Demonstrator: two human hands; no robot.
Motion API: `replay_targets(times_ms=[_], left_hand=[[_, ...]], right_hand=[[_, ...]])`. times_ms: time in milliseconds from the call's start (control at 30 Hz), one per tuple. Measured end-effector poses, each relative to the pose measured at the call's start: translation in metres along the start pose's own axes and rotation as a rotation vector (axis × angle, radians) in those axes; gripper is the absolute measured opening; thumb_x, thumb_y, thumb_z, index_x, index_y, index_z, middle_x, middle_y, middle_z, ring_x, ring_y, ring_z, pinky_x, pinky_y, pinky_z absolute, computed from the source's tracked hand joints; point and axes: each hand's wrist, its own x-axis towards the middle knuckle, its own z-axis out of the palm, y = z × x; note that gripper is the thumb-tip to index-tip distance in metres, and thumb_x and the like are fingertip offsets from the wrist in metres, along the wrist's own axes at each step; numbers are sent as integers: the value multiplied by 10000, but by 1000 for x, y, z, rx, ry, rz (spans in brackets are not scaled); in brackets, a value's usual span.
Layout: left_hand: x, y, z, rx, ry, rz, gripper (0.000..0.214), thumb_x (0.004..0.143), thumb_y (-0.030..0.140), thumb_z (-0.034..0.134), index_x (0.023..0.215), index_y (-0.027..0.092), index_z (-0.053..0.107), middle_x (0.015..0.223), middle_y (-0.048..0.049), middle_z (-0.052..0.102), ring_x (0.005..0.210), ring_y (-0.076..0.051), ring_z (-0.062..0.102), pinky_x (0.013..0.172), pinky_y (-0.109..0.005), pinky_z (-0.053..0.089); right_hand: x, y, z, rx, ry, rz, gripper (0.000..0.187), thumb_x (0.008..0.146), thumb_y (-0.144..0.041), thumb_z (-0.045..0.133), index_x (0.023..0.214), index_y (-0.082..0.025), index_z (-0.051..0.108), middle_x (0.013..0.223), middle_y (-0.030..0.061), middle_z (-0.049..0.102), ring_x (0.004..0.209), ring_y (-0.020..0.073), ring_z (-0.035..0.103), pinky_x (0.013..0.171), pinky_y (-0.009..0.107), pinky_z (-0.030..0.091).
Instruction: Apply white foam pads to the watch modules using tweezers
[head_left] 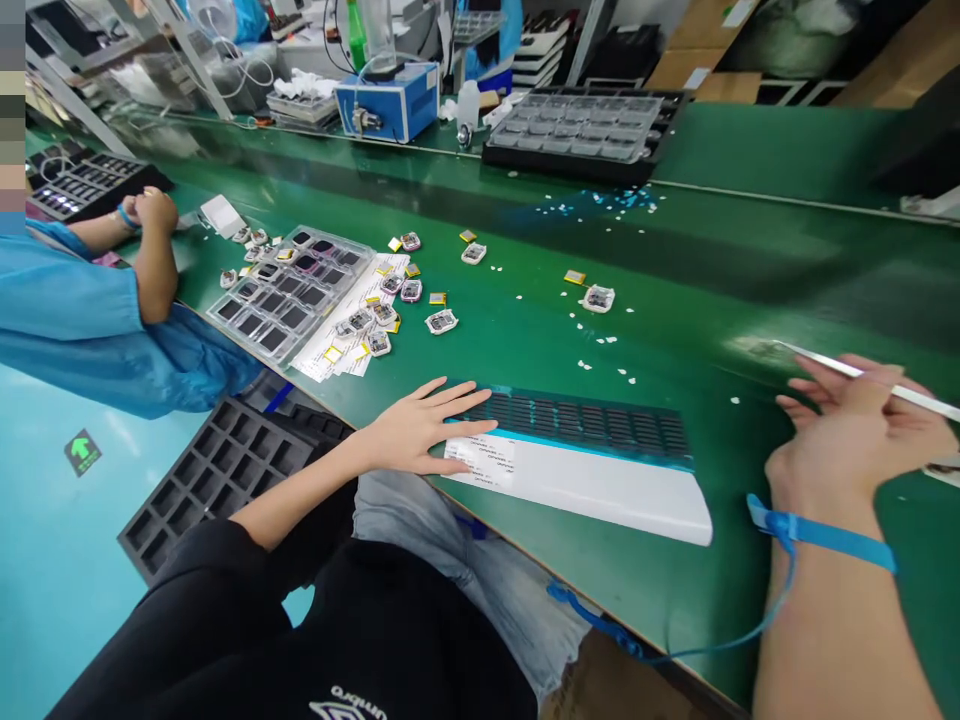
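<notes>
My left hand (431, 428) lies flat with fingers spread on the left end of an adhesive sheet (585, 425). Rows of dark strips cover the sheet's far part, and a white backing (607, 485) with some print forms its near part. On the right, my right hand (862, 425) is closed around a pair of tweezers (840, 368), its tip pointing left above the green bench. A blue wrist strap (825, 540) with a cord circles my right wrist. Beyond the sheet lie small white-framed circuit units (598, 298) and yellow-edged battery cells (574, 277).
Small white scraps (585, 365) and blue bits (600, 200) dot the green bench (675, 360). A clear tray of dark screens (292, 290) stands at left, near a co-worker's hands (150, 212). Farther back are a blue box (390, 100) and a stacked tray (577, 130).
</notes>
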Motion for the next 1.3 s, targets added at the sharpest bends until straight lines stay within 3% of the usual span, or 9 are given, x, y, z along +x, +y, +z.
replay_targets(times_ms=[233,333,433,633,867,1000,1167,1233,1300], left_hand=[[27,-22,-11,-50,-66,136,655,1017,580,603,1606,313,496,1759,-67,329,1652,-308,304,1379,-552,175],[32,-27,-13,-84,-29,180,637,1039,540,585,1605,259,504,1758,-109,323,1647,-323,314,1368,-550,224],[36,-30,-12,-100,24,153,572,1077,440,531,1603,216,504,1745,-144,348,1646,-328,321,1337,-540,314],[68,-45,-10,-151,74,10,412,1058,418,565,1403,229,687,1539,-116,641,1461,-298,555,1196,-500,466],[104,-63,-20,-100,99,50,342,1028,426,608,1228,183,743,1316,-119,754,1237,-255,652,1062,-395,504],[124,-62,-11,-61,165,-42,361,984,459,629,1155,155,722,1132,-150,739,1081,-291,674,952,-425,488],[143,-48,-8,-131,174,-25,397,990,543,627,1019,158,721,897,-79,729,867,-211,698,827,-339,506],[149,-45,-14,-176,146,21,366,1050,484,544,1055,169,730,878,-52,748,787,-157,694,769,-286,520],[157,-45,-22,-189,129,51,352,1088,391,465,1138,167,732,982,-69,783,860,-153,719,817,-280,544]], right_hand=[[1,0,-2,0,-16,-6,432,1018,-550,619,1233,-177,656,1173,75,696,998,194,683,878,421,613],[3,1,-2,6,-24,7,423,1018,-541,623,1229,-176,657,1172,74,695,997,193,683,873,416,614],[5,2,-3,5,-27,17,421,1021,-541,619,1224,-175,658,1168,74,696,996,192,683,874,416,614],[-1,-1,-2,11,-61,3,414,1011,-535,637,1215,-175,658,1158,70,695,981,188,680,859,407,615],[-5,-4,-5,84,-109,21,409,1005,-528,648,1213,-175,660,1177,73,692,1002,194,679,874,416,613],[-1,-2,-10,116,-130,46,418,1005,-534,645,1222,-176,657,1180,74,691,998,194,678,868,414,614],[2,0,-13,140,-154,62,409,1005,-525,650,1217,-175,657,1173,72,691,988,189,678,857,406,615],[3,1,-13,151,-156,61,397,1004,-515,655,1207,-174,659,1163,69,691,976,184,677,845,396,616],[4,2,-12,164,-158,63,392,1003,-508,659,1206,-173,659,1163,68,691,974,183,677,840,392,617]])
